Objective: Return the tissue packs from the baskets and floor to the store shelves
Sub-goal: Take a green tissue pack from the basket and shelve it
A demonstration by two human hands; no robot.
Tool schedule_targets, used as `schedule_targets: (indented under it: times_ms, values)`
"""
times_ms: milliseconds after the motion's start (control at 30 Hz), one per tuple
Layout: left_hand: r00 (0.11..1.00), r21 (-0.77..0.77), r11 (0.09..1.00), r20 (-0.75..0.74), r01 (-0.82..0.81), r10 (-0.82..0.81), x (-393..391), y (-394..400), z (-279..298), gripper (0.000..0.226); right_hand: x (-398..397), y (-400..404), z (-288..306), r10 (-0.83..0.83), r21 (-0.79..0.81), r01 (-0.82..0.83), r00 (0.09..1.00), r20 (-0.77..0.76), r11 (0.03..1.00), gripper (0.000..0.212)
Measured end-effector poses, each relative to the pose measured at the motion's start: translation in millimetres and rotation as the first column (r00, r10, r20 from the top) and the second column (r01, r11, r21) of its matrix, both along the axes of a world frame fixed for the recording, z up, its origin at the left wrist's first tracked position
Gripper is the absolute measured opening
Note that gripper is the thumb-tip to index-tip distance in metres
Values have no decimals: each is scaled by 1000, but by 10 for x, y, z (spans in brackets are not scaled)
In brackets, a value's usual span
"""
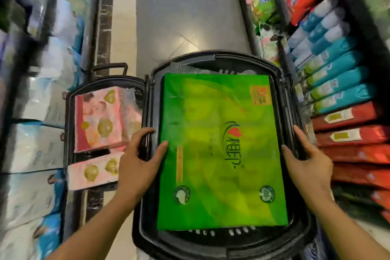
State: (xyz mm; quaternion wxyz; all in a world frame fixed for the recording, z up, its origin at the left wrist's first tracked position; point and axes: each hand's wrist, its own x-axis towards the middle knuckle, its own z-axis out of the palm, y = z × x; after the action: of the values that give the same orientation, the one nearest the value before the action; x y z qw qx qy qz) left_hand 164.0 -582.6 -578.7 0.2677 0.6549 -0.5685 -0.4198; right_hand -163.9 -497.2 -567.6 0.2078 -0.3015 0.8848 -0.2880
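A large green tissue pack (221, 154) lies flat on top of a black basket (215, 59) in the middle of the aisle. My left hand (140, 160) grips the pack's left edge, thumb on top and fingers curled over the side by the basket rim. At the pack's right edge is my right hand (307, 164), thumb on the edge and fingers down the side. A second black basket (105, 85) stands to the left and holds a pink tissue pack (99, 118). Another pink pack (95, 170) lies across its near end.
Store shelves line both sides of the aisle. White and blue packs (31, 143) fill the left shelves. The right shelves hold teal packs (337, 76), red packs (354, 143) and pink and green packs (261, 0). Grey floor (179, 10) runs ahead beyond the baskets.
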Motion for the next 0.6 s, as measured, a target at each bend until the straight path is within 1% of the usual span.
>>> schedule_targets:
  times_ms: [100, 133, 200, 267, 300, 367, 400, 467, 500, 533, 567, 600]
  values:
    - [998, 45, 997, 31, 61, -62, 59, -127, -494, 37, 57, -72, -510, -9, 16, 9, 999, -39, 1000, 57]
    - [997, 64, 996, 31, 65, -67, 80, -154, -544, 38, 65, -78, -569, 4, -2, -4, 1000, -28, 1000, 57]
    - [993, 128, 985, 31, 113, -118, 116, -220, -1006, 43, 83, -76, -1043, 25, -4, -25, 1000, 13, 1000, 55]
    - [985, 155, 978, 80, 141, -155, 113, -231, -1488, 44, 51, -51, -1554, 30, 37, -32, 999, 40, 999, 54]
    - [981, 167, 975, 101, 148, -166, 108, -233, -1495, 41, 12, -66, -1591, 27, 44, -29, 999, 42, 999, 53]
    - [973, 188, 967, 127, 170, -195, 18, -190, -1846, 34, -69, -15, -2027, 13, 58, -14, 1000, 8, 998, 52]
    - [975, 179, 972, 133, 155, -180, 18, -208, -1850, 31, -90, -43, -2073, 32, 50, -32, 999, 11, 998, 52]
    - [974, 199, 968, 138, 152, -181, -104, -184, -2181, 28, -165, 11, -2426, 4, 40, -5, 1000, 23, 999, 50]
    - [971, 197, 968, 149, 157, -187, -94, -226, -2190, 27, -151, -25, -2460, -1, 21, 0, 999, 36, 1000, 49]
    - [966, 214, 962, 156, 172, -207, -125, -230, -2341, 28, -168, -1, -2600, -12, 6, 12, 999, 45, 1000, 49]
    - [962, 226, 957, 164, 181, -220, -154, -233, -2476, 30, -184, 34, -2736, -27, 7, 27, 999, 33, 1000, 48]
    - [954, 239, 952, 182, 192, -238, -144, -281, -2480, 32, -163, 18, -2763, -21, 12, 20, 999, 35, 1000, 48]
